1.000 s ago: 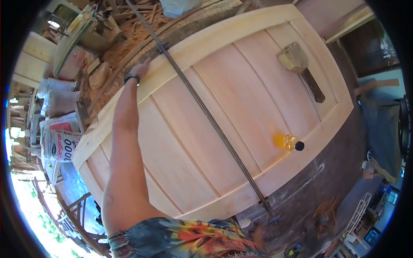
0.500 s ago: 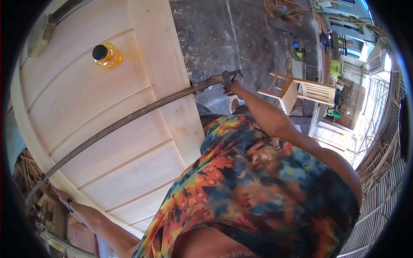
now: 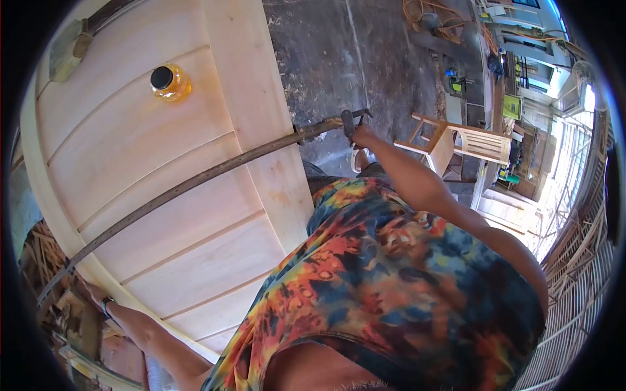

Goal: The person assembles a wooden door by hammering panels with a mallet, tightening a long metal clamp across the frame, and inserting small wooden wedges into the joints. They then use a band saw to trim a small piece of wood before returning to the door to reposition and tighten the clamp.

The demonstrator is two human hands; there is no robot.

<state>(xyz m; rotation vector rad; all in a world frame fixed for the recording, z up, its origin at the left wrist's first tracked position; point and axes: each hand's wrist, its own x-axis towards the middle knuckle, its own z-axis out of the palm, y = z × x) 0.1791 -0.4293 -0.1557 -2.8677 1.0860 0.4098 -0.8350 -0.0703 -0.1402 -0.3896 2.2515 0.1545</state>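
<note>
A long bar clamp (image 3: 189,180) lies across a pale wooden panel (image 3: 195,244) with slat-like grooves. My right hand (image 3: 363,135) is closed around the dark handle at the clamp's end, just past the panel's right-hand edge. At the opposite edge, my left hand (image 3: 94,292) rests beside the clamp's other end, its fingers partly hidden by the panel's rim. A clear bottle (image 3: 171,83) with yellow liquid and a black cap stands on the panel, beyond the bar.
A wooden chair (image 3: 450,140) stands on the dark, stained floor (image 3: 326,52). Wood scraps (image 3: 42,254) are piled by the panel's far edge, near my left hand. Another clamp end (image 3: 72,49) grips the panel's upper left corner. Orange cords (image 3: 443,23) lie farther off.
The view has shifted slightly, so the panel and bottle appear a little farther right. My right hand's fingers have drawn in around the clamp handle. My left hand stays at the panel's edge.
</note>
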